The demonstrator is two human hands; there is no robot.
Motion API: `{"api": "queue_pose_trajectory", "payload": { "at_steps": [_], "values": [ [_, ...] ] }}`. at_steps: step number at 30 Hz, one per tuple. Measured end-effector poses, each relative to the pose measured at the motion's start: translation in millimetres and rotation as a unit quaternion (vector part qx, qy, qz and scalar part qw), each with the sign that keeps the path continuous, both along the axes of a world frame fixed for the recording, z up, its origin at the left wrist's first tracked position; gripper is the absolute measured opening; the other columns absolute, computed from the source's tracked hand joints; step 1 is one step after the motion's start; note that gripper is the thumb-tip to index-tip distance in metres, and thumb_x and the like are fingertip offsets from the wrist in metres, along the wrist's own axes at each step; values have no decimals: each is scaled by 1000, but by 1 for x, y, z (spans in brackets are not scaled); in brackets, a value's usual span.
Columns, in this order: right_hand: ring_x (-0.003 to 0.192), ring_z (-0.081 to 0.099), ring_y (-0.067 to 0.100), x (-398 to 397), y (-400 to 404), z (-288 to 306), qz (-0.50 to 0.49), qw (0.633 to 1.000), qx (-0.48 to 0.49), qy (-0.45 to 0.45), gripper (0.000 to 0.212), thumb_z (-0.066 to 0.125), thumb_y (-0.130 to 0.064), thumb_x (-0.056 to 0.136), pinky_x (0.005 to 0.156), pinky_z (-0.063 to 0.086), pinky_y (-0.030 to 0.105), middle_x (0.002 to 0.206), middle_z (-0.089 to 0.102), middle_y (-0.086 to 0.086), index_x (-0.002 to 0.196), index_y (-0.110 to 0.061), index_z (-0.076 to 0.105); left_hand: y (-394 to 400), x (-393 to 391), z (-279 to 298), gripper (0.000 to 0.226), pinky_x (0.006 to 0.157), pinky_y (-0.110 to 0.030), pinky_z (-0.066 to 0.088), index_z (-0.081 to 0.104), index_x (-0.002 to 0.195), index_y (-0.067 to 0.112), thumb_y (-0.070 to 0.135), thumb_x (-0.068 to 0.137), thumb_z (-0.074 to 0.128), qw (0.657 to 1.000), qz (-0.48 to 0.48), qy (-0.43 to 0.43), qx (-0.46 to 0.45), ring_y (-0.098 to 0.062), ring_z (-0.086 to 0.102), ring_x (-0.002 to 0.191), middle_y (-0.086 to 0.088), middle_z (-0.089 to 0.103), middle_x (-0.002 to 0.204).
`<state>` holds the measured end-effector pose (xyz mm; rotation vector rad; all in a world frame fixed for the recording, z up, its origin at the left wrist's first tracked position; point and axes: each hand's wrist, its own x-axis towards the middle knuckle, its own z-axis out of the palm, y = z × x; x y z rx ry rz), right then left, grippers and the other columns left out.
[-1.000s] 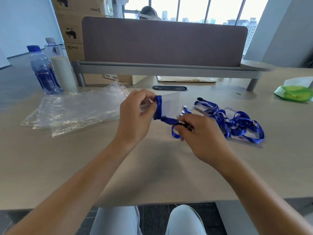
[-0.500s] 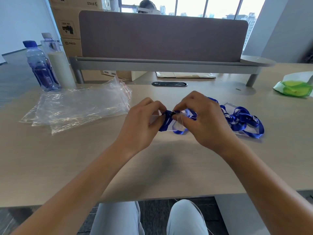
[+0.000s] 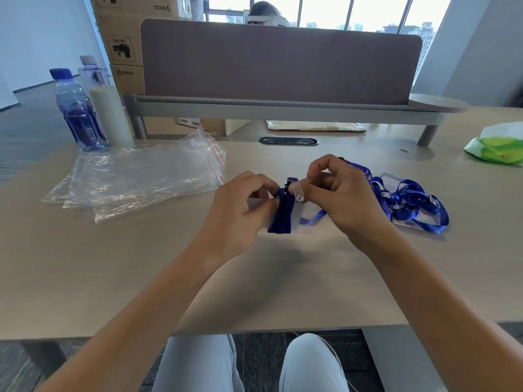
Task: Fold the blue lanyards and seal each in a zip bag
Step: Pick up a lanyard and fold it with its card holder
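A blue lanyard (image 3: pixel 282 215) wound into a tight bundle around a clear badge holder sits just above the desk centre. My left hand (image 3: pixel 240 206) pinches the bundle from its left side. My right hand (image 3: pixel 342 196) holds the lanyard's clear snap strap and a loose blue tail that trails under the hand. A tangled heap of more blue lanyards (image 3: pixel 407 205) with clear holders lies right of my right hand. Several empty clear zip bags (image 3: pixel 135 179) with red seal lines lie flat at the left.
Two water bottles (image 3: pixel 77 111) and a white cylinder (image 3: pixel 111 114) stand at the back left. A grey divider screen (image 3: pixel 280 60) spans the desk's far edge, with a person behind it. A green and white packet (image 3: pixel 498 145) lies at far right. A black cable grommet (image 3: pixel 288 141) sits mid-back.
The hands came together and lowered toward the desk. The long strap that hung between them is now wound into a compact bundle, and my right hand has shifted to the clear snap strap.
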<state>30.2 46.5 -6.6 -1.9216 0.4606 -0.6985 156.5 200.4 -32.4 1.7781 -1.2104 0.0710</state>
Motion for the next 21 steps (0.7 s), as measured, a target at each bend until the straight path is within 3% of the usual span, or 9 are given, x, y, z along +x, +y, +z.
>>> {"api": "queue_pose_trajectory", "payload": {
  "at_steps": [4, 8, 13, 17, 21],
  "values": [
    [68, 70, 8, 7, 3, -6, -19, 1000, 5, -11, 21, 79, -26, 87, 66, 56, 16, 77, 75, 2, 91, -10, 67, 0, -3, -1, 13, 71, -11, 41, 73, 99, 18, 9, 90, 71, 1000, -1, 5, -5, -12, 59, 83, 6, 61, 87],
    [63, 64, 8, 12, 2, -13, -44, 999, -10, -12, 22, 81, -25, 86, 64, 55, 22, 76, 72, 4, 89, -6, 69, 1, -6, -1, 12, 74, -8, 41, 74, 99, 14, 9, 89, 72, 1000, 4, -20, -2, -12, 60, 86, 8, 61, 89],
    [81, 72, 11, 12, 2, -15, -12, 998, -68, -4, 6, 74, -19, 93, 78, 61, 25, 88, 77, -7, 98, -17, 76, 1, -5, -6, 11, 75, -12, 44, 74, 98, 17, 10, 90, 71, 1000, 14, -11, 1, -9, 60, 89, 5, 64, 92],
    [83, 72, 22, 10, 3, -14, 24, 994, -107, 11, 18, 62, -25, 102, 79, 60, 36, 89, 78, -5, 102, -22, 80, 1, -3, -6, 9, 77, -9, 46, 72, 97, 15, 10, 90, 70, 999, 30, 33, -21, -8, 64, 91, 5, 67, 95],
    [97, 72, 6, 5, 5, -7, 86, 984, -151, 36, 17, 71, -22, 95, 92, 59, 28, 99, 77, -14, 111, -25, 77, 5, 0, -5, 10, 75, -8, 49, 69, 101, 17, 14, 92, 72, 997, 29, 64, -27, -5, 65, 95, 8, 69, 98]
  ]
}}
